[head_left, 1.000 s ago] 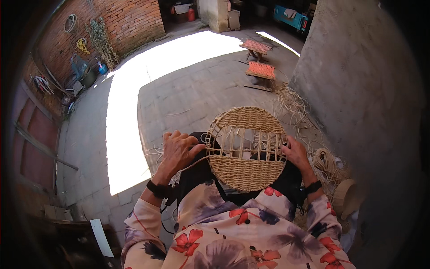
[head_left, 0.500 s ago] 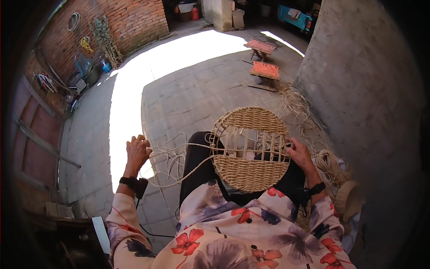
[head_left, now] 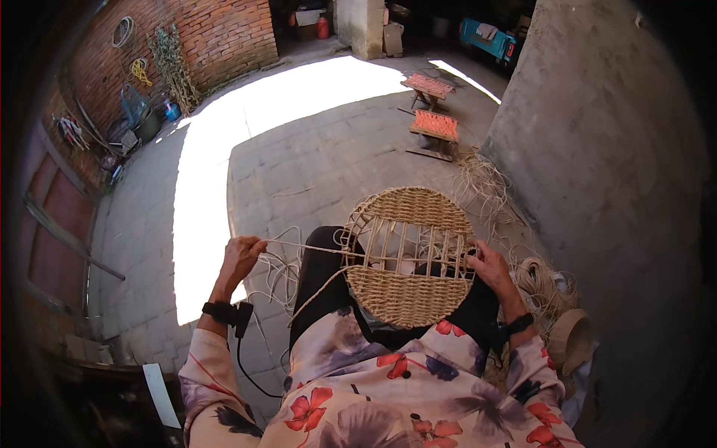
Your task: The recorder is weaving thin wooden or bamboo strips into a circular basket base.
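Note:
A round woven straw panel (head_left: pixel 409 257) rests on my lap, tightly woven at its top and bottom, with bare upright strands across the middle. My right hand (head_left: pixel 489 267) grips its right rim. My left hand (head_left: pixel 241 255) is out to the left, fingers closed on a straw rope (head_left: pixel 306 247) that runs taut from the hand to the panel's left edge. Loose loops of the same rope (head_left: pixel 282 276) hang beside my left knee.
Coils and loose bundles of straw (head_left: pixel 541 284) lie on the ground to my right by a grey wall (head_left: pixel 597 164). Two small woven stools (head_left: pixel 435 128) stand ahead on the paved yard. A brick wall (head_left: pixel 216 37) with tools and clutter lines the left.
My left hand has left the panel's rim and drawn the straw rope out to the left, first low and wide, now higher and taut. My right hand has stayed on the right rim.

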